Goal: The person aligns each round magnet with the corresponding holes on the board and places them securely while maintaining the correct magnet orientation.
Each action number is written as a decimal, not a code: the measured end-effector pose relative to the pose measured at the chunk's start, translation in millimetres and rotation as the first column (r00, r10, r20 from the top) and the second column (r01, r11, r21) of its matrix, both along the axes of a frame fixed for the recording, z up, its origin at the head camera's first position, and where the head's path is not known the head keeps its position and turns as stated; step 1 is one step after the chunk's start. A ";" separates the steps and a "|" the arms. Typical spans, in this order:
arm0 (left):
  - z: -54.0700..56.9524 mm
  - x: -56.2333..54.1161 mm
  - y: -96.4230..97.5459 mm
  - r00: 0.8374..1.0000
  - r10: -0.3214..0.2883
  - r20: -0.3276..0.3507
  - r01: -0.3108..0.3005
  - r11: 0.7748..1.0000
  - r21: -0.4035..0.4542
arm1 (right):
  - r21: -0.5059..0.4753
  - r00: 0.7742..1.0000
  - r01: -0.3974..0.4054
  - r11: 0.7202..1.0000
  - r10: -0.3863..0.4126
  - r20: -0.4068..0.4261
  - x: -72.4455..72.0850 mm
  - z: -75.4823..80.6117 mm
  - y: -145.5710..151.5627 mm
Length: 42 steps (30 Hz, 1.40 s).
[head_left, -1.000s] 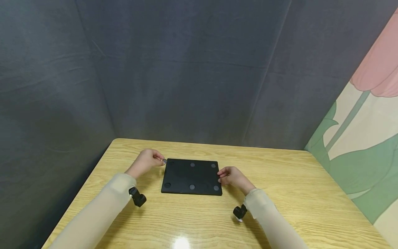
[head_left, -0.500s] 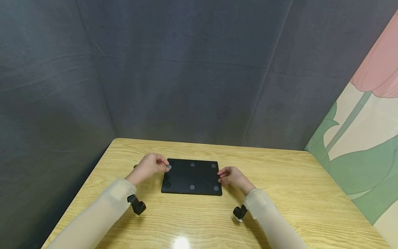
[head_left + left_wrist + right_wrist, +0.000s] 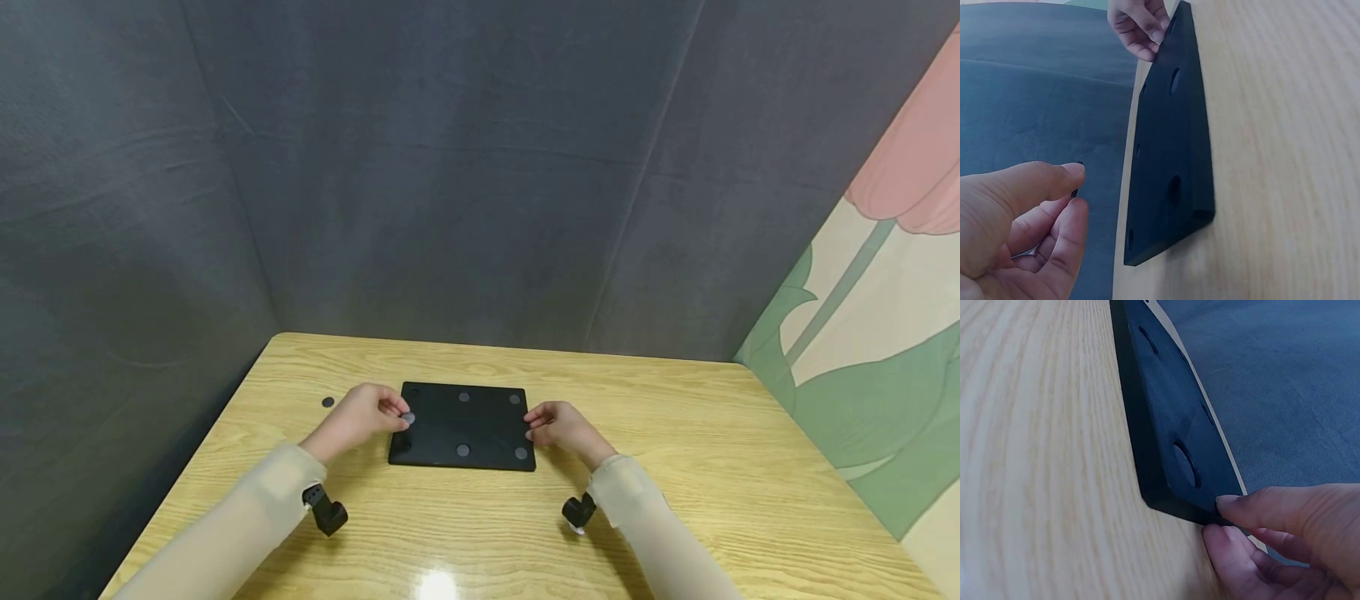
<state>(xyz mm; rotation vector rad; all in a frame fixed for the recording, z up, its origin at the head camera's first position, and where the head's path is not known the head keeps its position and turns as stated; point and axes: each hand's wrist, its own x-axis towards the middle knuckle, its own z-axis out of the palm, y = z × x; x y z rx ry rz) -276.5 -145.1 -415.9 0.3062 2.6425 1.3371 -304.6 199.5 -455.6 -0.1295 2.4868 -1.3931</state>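
Note:
A black rectangular board (image 3: 435,427) with several round recesses lies flat on the table. Grey discs (image 3: 462,450) show at the middle and right recesses; the far left one looks dark. My left hand (image 3: 363,419) pinches a small thin disc (image 3: 408,417) between thumb and finger, held above the board's left edge. The left wrist view shows this disc (image 3: 1077,182) edge-on, apart from the board. At the opposite side, my right hand (image 3: 564,428) holds the board's right edge, one digit on top and another against its side wall (image 3: 1179,509).
Another dark disc (image 3: 327,402) lies on the wooden table (image 3: 465,533), left of the board and behind my left wrist. A dark curtain (image 3: 465,183) stands along the back and left. Flower-patterned fabric (image 3: 862,400) borders the right side.
My left hand, with the disc pinched in it, has moved from the board's far left corner toward me along the left edge. The loose disc on the table has come into view. My right hand stays put.

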 end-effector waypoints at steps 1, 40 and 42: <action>-0.9 0.6 0.0 1.000 0.001 0.002 -0.001 1.000 0.000 | 0.002 1.000 -0.002 1.000 0.002 -0.001 0.1 0.3 -0.2; -29.5 7.2 1.8 0.998 -0.001 0.071 0.002 1.000 -0.020 | -0.009 1.000 -0.015 1.000 0.015 0.009 -2.5 -0.5 -1.2; -29.8 6.5 1.4 0.998 -0.002 0.071 0.004 1.000 -0.023 | -0.005 1.000 -0.010 1.000 0.010 0.009 -2.6 0.0 -0.9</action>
